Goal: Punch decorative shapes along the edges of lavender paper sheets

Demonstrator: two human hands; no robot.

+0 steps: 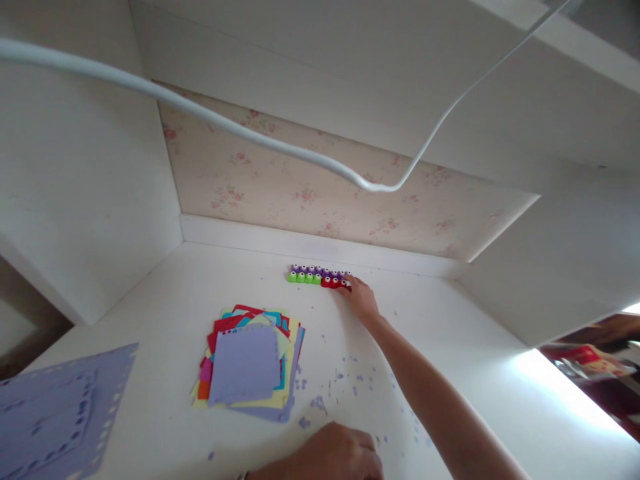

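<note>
My right hand (359, 298) reaches to the back of the white desk (450, 333) and its fingers rest on the right end of a row of small craft punches (316, 275), purple, green and red; whether they grip a red punch is unclear. My left hand (335, 453) lies near the front edge, fingers curled under, knuckles up. A stack of coloured paper squares (247, 365), lilac on top, sits to the left of my right forearm.
Small lilac paper bits (345, 383) are scattered between the stack and my arm. A large lilac punched sheet (55, 407) lies at the front left. White shelf walls close in both sides; a white cable (250, 137) hangs across above.
</note>
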